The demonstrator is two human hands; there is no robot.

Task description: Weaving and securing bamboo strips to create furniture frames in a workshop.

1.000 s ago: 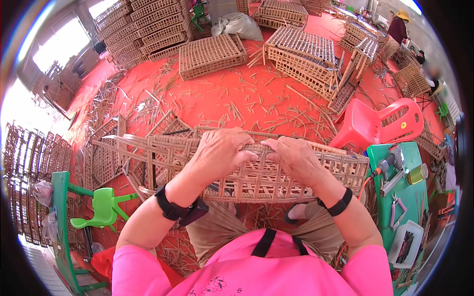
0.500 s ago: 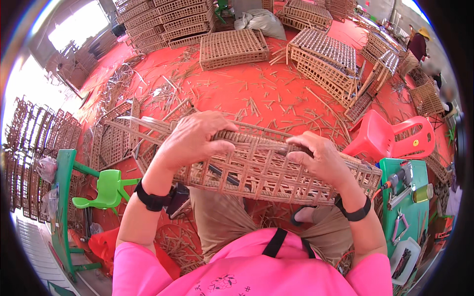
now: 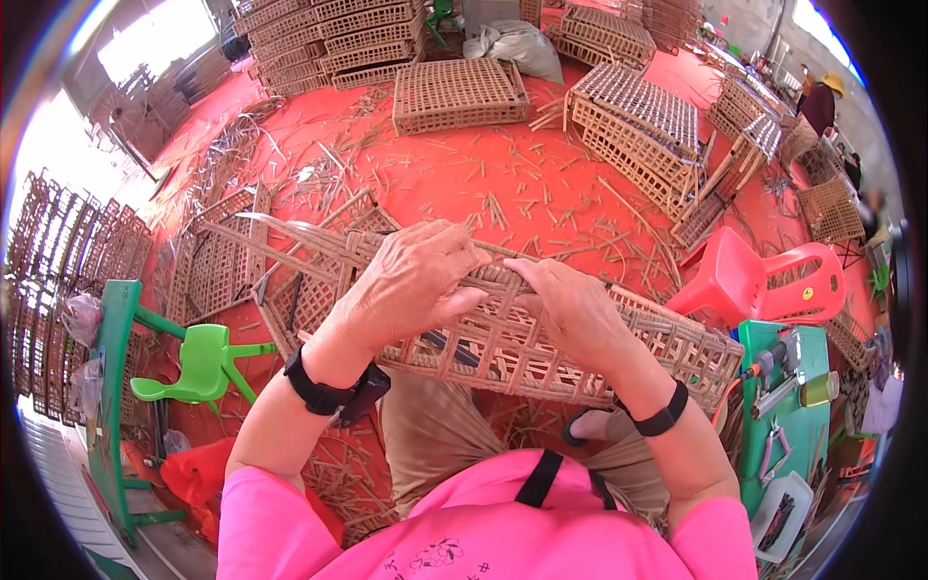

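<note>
Hands are working together on a long, pale woven bamboo lattice cage [image 3: 503, 329], which is lying across the person's lap, tilted so its right end is sitting lower, just beside the green workbench [image 3: 773, 406]. The left hand [image 3: 411, 280] is pressing down over the cage's upper edge, fingers curled and grasping the slats near the middle, seemingly to be steadying the frame against the knees. The right hand [image 3: 570, 309] is gripping the same edge just beside it, thumb and fingers pinching a strip, probably so that the joint between the two hands is staying tight. Both wrists are wearing black bands.

Left of the cage, a small green plastic chair [image 3: 198, 362] is standing near a leaning flat lattice panel [image 3: 217, 256]. Right of the cage, a red plastic chair [image 3: 764, 280] is lying tipped over on the red floor mat [image 3: 435, 164]. Beyond the cage, finished bamboo crates [image 3: 638, 121] and one flat square panel [image 3: 454, 92] are sitting well apart, among scattered bamboo offcuts.
</note>
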